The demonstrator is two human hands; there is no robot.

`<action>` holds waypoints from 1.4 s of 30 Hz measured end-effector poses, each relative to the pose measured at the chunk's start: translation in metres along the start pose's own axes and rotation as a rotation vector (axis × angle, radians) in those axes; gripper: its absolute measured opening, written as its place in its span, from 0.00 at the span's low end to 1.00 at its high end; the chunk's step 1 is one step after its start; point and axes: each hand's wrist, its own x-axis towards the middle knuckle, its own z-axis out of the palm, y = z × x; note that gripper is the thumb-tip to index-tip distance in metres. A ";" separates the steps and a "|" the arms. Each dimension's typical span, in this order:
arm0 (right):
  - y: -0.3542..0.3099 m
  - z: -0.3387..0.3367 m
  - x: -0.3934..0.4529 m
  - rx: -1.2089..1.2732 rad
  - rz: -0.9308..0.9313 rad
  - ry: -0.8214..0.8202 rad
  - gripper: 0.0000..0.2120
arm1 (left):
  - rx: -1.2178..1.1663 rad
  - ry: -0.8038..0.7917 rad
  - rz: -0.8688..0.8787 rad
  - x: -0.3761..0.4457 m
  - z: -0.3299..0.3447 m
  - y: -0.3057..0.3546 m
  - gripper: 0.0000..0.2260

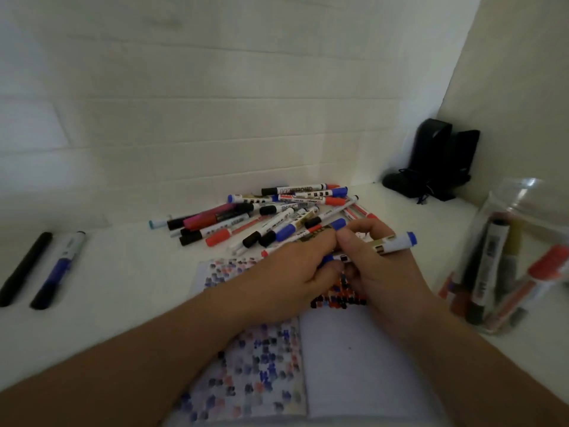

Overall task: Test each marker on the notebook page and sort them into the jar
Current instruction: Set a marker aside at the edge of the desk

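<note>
My notebook (354, 359) lies open nearest me at 6 o'clock, its left page crowded with test marks and only the top of the right page filled. At 12 o'clock the pile of markers (277, 217) is still large, so I judge most remain untested. The jar (517, 257) at 3 o'clock holds several sorted ones. Two markers (46, 269) lie apart at 9 o'clock. My right hand (378, 269) grips a blue marker (394, 243); my left hand (289, 272) pinches its other end, probably the cap.
</note>
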 end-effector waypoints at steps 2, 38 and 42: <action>0.003 0.002 -0.001 0.079 0.002 -0.014 0.16 | 0.018 -0.018 0.001 -0.001 -0.003 -0.004 0.06; -0.015 -0.041 -0.020 -0.324 0.162 -0.089 0.08 | 0.158 -0.142 -0.082 -0.007 -0.008 -0.020 0.12; -0.011 -0.036 -0.020 -0.459 0.169 -0.043 0.06 | 0.242 -0.158 -0.009 -0.004 -0.006 -0.018 0.16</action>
